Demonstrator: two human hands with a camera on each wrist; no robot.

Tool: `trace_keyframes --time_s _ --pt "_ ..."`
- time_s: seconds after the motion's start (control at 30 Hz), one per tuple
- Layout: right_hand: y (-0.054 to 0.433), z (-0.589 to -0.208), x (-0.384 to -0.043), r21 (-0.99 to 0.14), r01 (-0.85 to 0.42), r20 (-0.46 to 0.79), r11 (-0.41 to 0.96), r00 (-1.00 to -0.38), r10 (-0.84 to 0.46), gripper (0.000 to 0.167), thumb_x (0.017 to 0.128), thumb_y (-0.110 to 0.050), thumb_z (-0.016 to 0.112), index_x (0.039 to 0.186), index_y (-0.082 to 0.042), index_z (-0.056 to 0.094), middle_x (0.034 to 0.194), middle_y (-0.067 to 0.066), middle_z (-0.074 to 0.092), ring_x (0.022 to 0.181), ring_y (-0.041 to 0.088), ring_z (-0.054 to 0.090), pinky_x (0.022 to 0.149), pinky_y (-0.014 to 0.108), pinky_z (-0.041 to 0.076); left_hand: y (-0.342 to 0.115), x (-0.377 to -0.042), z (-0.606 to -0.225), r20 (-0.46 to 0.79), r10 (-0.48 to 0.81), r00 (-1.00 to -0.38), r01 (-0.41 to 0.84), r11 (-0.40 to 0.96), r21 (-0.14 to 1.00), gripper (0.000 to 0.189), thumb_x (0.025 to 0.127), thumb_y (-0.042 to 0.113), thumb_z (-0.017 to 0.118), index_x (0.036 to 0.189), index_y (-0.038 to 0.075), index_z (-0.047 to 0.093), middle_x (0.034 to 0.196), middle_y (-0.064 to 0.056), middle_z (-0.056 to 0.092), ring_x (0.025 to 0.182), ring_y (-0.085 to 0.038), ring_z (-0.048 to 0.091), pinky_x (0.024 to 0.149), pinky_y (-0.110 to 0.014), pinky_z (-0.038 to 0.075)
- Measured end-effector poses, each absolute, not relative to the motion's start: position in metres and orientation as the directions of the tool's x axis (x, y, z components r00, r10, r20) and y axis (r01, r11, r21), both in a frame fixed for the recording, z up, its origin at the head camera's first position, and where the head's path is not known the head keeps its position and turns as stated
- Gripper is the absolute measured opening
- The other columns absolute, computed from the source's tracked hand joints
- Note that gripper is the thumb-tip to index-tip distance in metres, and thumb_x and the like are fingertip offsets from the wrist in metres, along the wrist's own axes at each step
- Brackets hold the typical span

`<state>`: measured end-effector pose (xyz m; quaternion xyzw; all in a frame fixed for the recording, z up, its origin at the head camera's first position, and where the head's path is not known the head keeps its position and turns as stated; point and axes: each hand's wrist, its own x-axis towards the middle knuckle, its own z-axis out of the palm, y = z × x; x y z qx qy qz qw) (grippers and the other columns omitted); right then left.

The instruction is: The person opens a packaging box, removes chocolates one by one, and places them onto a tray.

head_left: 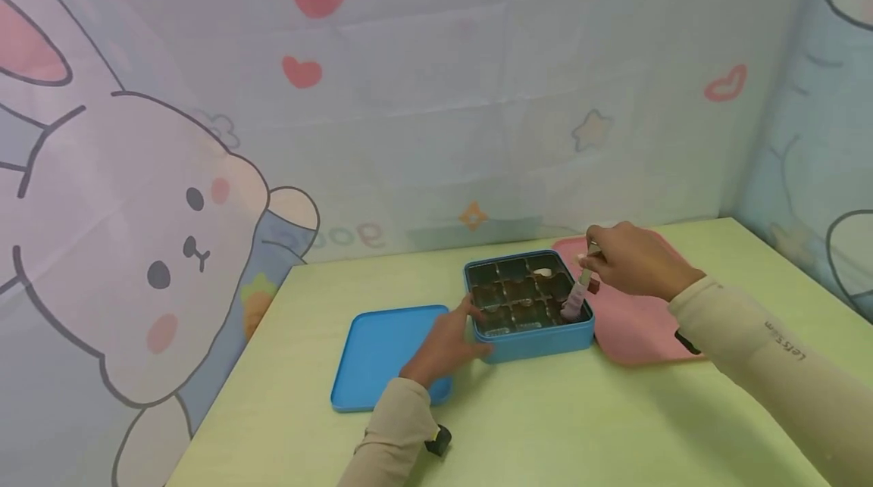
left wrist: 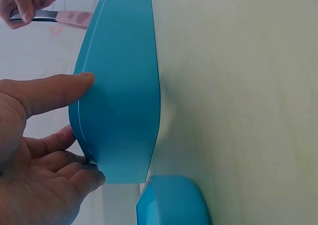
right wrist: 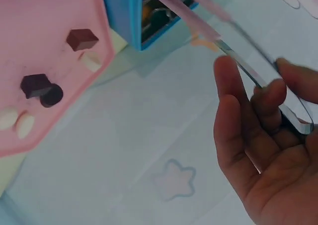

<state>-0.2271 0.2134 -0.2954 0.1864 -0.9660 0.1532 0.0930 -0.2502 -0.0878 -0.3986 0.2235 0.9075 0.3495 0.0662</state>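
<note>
My left hand [head_left: 443, 347] grips the front left corner of a blue box [head_left: 535, 345]. In the left wrist view its thumb lies against the box wall [left wrist: 121, 101] and its fingers bend around the corner. Several dark square compartments [head_left: 518, 290] divide the box, and a white piece [head_left: 542, 273] lies in the back right one. Metal tongs [right wrist: 241, 63] with pink ends are pinched in my right hand [head_left: 630, 263]. The pink ends [head_left: 575, 304] reach down into the front right compartment; whether they hold anything there is hidden.
A pink tray [head_left: 634, 328] lies right of the box, bearing brown blocks [right wrist: 82, 39], a dark round piece [right wrist: 51, 95] and white pieces [right wrist: 25, 124]. Left of the box, a blue lid [head_left: 378, 354] lies on the yellow-green table [head_left: 546, 426]. A printed cloth [head_left: 436, 131] hangs behind.
</note>
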Motion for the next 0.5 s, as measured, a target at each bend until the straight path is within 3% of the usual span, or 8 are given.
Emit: trace_keyframes --time_s 0.07,0.17,0.27,0.43,0.5 --pt "0.211 -0.296 -0.226 -0.219 -0.378 0.252 0.9 -0.913 -0.322 0.021 0.099 -0.022 0.063 0.091 -0.004 0.06 0.064 -0.002 0.062 0.054 0.01 0.053 0.05 0.026 0.04 -0.088 -0.25 -0.399 0.033 0.445 -0.895 0.353 0.659 0.665 0.065 0.09 0.026 0.077 0.145 0.006 0.047 0.166 -0.013 0.028 0.14 -0.039 0.047 0.095 -0.046 0.049" --pt "0.204 -0.298 -0.226 -0.159 -0.367 0.27 0.917 -0.909 -0.317 0.025 0.099 -0.026 0.062 0.09 -0.003 0.06 0.059 -0.003 0.06 0.051 0.01 0.053 0.048 0.026 0.041 -0.088 -0.249 -0.399 0.031 0.443 -0.896 0.348 0.657 0.669 0.061 0.091 0.026 0.076 0.141 0.005 0.049 0.166 -0.014 0.029 0.116 -0.036 0.059 0.081 -0.04 0.046" --pt "0.201 -0.3 -0.229 -0.152 -0.36 0.26 0.921 -0.913 -0.314 0.028 0.1 -0.026 0.061 0.092 0.001 0.059 0.056 -0.002 0.058 0.049 0.009 0.053 0.048 0.026 0.043 -0.088 -0.249 -0.398 0.038 0.447 -0.894 0.355 0.653 0.669 0.049 0.091 0.026 0.076 0.13 0.006 0.055 0.166 -0.014 0.028 0.1 -0.031 0.059 0.076 -0.036 0.042" --pt "0.207 -0.303 -0.24 -0.339 -0.338 0.196 0.878 -0.938 -0.285 0.03 0.103 -0.022 0.056 0.085 0.001 0.064 0.056 0.001 0.062 0.049 0.012 0.054 0.051 0.026 0.042 -0.089 -0.25 -0.397 0.043 0.447 -0.893 0.361 0.657 0.662 0.041 0.091 0.026 0.076 0.122 0.008 0.057 0.166 -0.014 0.028 0.076 -0.019 0.05 0.068 -0.032 0.04" --pt "0.215 -0.304 -0.244 -0.454 -0.29 0.156 0.843 -0.957 -0.246 0.032 0.103 -0.021 0.054 0.082 -0.002 0.069 0.058 0.003 0.065 0.05 0.013 0.055 0.049 0.028 0.042 -0.088 -0.25 -0.397 0.042 0.449 -0.893 0.361 0.656 0.663 0.04 0.091 0.026 0.076 0.122 0.008 0.057 0.164 -0.015 0.032 0.061 -0.017 0.037 0.062 -0.03 0.038"
